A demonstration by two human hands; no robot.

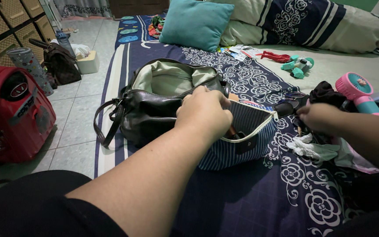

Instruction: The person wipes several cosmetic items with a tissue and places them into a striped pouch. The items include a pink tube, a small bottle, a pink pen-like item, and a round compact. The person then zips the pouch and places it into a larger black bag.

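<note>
A black leather handbag (150, 112) lies open on the bed, its pale green lining showing. In front of it sits a navy striped zip pouch (237, 145), open at the top. My left hand (205, 112) curls over the pouch's near rim, fingers inside it and hidden. My right hand (319, 117) reaches into a pile of small things to the right, by a black cloth (325, 93) and a crumpled white cloth (305, 147); whether it holds anything is unclear.
A pink hand fan (356, 90), a teal cushion (196, 23), striped pillows (303, 22), teal and red toys (297, 66) and scattered cards (237, 52) lie on the bed. A red backpack (12, 114) and a brown bag (58, 61) stand on the tiled floor.
</note>
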